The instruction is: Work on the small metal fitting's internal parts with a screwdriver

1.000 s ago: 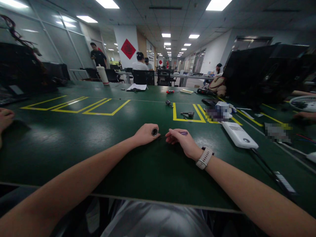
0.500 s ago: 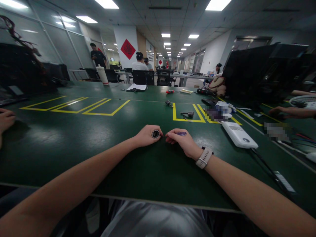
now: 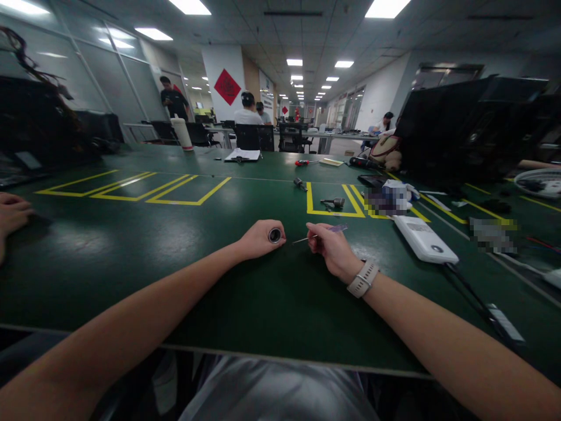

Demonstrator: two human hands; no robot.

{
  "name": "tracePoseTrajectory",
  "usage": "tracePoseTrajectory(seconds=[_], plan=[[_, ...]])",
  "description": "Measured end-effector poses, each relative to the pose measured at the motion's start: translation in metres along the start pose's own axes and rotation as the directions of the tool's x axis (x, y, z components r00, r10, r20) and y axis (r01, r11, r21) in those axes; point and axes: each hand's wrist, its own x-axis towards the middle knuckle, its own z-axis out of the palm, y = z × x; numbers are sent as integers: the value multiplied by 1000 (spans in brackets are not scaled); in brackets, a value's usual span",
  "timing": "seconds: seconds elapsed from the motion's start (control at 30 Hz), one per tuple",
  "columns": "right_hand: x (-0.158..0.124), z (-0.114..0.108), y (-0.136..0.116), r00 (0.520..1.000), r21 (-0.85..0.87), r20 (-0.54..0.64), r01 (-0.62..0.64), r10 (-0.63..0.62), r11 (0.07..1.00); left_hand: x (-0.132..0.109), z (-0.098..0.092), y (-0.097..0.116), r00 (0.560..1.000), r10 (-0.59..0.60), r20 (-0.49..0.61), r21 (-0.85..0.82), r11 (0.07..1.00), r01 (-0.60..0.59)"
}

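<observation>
My left hand [image 3: 262, 240] is closed around a dark round metal part [image 3: 274, 235] with a hollow, shiny-rimmed end facing me. In my right hand [image 3: 329, 247] is a small screwdriver with a clear purple handle [image 3: 338, 228]. Its thin shaft [image 3: 303, 239] points left toward the round part, with a gap between them. Beyond my right hand, a dark metal fitting with a stem [image 3: 333, 203] lies inside a yellow taped outline. Another small dark fitting [image 3: 300, 184] sits just left of that outline.
On the green table [image 3: 245, 310], a white power bank [image 3: 425, 240] with a black cable lies to the right. Farther back are a red-handled screwdriver [image 3: 303, 162], a clipboard [image 3: 242, 155] and a white cup [image 3: 182, 133]. Another person's hand [image 3: 13, 211] rests at the left edge.
My right hand has drawn back slightly to the right, and the screwdriver's shaft now shows. My left hand has barely shifted. The other person's hand at the far right has left view.
</observation>
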Motion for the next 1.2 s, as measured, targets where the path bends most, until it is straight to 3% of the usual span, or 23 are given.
tracePoseTrajectory(seconds=[0.23,0.4,0.57,0.77,0.9,1.03,1.2], plan=[[-10,7,-18,990,12,130,60,-61,998,2,-2,-4,995,-79,-64,44,996,82],[-15,14,-18,940,4,290,186,-179,983,2,-1,-7,992,-92,-90,47,994,96],[-5,13,-2,959,-76,150,252,-239,965,2,-2,-5,993,-79,-90,34,996,82],[3,12,8,973,-179,-35,218,-228,959,0,-1,6,998,55,25,-101,994,-52],[0,16,8,983,-122,-45,173,-179,977,-1,3,10,993,84,84,-93,993,-76],[-2,18,5,989,-52,-57,134,-137,990,-2,6,10,996,56,74,-30,998,-54],[-1,18,6,990,2,-82,118,-117,993,-2,6,10,993,93,69,-97,992,-86]])
